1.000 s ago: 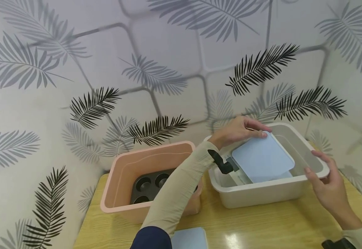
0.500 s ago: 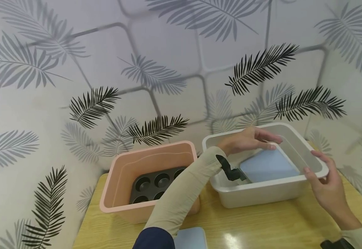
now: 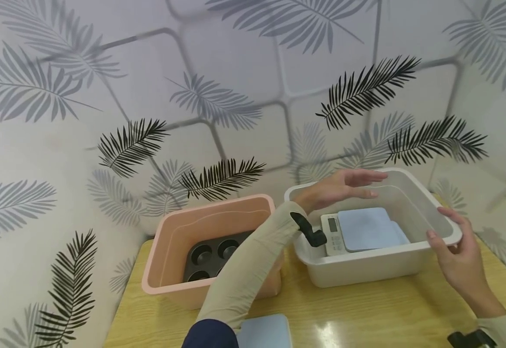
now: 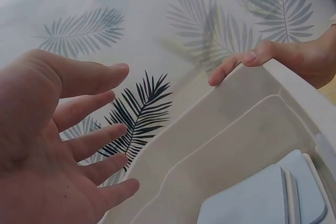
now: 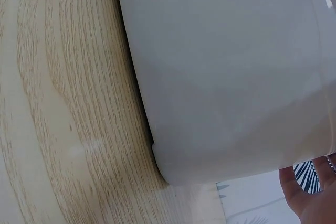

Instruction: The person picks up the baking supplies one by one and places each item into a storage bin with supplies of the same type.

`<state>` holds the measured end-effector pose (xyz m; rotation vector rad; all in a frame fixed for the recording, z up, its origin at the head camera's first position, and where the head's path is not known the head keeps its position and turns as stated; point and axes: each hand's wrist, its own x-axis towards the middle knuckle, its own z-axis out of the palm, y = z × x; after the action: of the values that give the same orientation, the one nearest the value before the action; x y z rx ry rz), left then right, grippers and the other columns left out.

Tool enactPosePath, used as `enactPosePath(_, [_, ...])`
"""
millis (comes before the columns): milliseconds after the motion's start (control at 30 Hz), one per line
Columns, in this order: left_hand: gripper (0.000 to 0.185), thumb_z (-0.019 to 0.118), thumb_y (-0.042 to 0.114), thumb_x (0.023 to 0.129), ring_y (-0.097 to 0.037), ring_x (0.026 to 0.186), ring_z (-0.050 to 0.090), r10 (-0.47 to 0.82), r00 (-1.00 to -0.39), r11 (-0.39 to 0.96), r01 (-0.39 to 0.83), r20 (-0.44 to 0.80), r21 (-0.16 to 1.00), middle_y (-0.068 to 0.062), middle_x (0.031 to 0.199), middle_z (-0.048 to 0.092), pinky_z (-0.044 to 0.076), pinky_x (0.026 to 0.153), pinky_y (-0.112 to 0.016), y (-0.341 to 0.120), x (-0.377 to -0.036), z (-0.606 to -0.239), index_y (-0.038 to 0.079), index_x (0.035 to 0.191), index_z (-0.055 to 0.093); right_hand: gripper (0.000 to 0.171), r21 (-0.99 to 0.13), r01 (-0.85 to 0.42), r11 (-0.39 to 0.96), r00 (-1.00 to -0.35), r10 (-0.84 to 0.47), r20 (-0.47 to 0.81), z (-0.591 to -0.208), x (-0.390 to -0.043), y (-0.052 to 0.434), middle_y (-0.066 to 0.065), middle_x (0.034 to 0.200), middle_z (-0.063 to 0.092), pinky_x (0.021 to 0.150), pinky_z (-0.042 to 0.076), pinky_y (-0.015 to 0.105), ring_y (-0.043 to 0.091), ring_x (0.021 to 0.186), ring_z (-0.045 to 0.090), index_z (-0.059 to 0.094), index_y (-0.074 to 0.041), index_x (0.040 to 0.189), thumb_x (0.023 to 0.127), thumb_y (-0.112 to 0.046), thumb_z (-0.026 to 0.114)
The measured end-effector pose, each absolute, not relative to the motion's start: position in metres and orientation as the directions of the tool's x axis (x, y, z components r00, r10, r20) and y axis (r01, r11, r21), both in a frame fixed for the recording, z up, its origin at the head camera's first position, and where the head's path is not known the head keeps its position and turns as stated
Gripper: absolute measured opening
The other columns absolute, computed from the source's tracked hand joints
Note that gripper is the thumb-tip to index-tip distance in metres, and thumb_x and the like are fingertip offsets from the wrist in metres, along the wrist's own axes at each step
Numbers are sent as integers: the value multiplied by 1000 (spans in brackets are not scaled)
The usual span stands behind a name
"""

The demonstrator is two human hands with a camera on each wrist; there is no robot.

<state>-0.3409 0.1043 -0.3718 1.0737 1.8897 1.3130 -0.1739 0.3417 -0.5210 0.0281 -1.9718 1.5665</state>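
A white plastic bin stands on the table. In it lies a kitchen scale with a light-blue platform, a small display and buttons. A second light-blue platform shows partly beneath or beside it. My left hand hovers over the bin, apart from the scale; in the left wrist view its fingers are spread and hold nothing. My right hand grips the bin's right corner, thumb on the front rim and fingers over the side. The right wrist view shows the bin's outer wall.
Left of the white bin stands a peach-coloured bin with a dark muffin tin inside, partly behind my left sleeve. Another flat light-blue thing lies at the table's front edge, cut off by the frame. A leaf-patterned wall covering rises behind.
My left hand lowered the tilted scale into the white bin, let go and lifted slightly. The scale now lies flat with its display visible. My right hand has stayed on the rim.
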Motion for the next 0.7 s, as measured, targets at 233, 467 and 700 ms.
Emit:
enactPosePath(233, [53, 69, 12, 98, -1, 129, 58, 875, -482, 129, 298, 32, 946, 2, 150, 59, 49, 105, -19, 89, -331, -365, 16, 149, 54, 63, -874, -365, 321, -812, 350, 468, -521, -173, 341, -8, 133, 51, 87, 47, 1, 3, 115, 53, 40, -5, 155, 96, 7, 58])
enactPosePath(467, [50, 68, 16, 99, 4, 129, 57, 892, -452, 137, 324, 26, 936, 8, 147, 61, 46, 109, -18, 69, -315, -358, 19, 147, 56, 64, -869, -303, 392, -810, 375, 451, -521, -173, 343, -14, 131, 51, 84, 45, 0, -1, 113, 52, 39, -10, 156, 97, 3, 59])
enactPosePath(700, [51, 69, 21, 98, 0, 129, 59, 887, -461, 169, 329, 2, 929, 11, 141, 64, 48, 107, -21, 49, -301, -353, 24, 146, 56, 64, -872, -275, 405, -821, 372, 432, -523, -172, 343, -18, 130, 50, 83, 44, 0, -4, 113, 52, 39, -13, 157, 98, 1, 60])
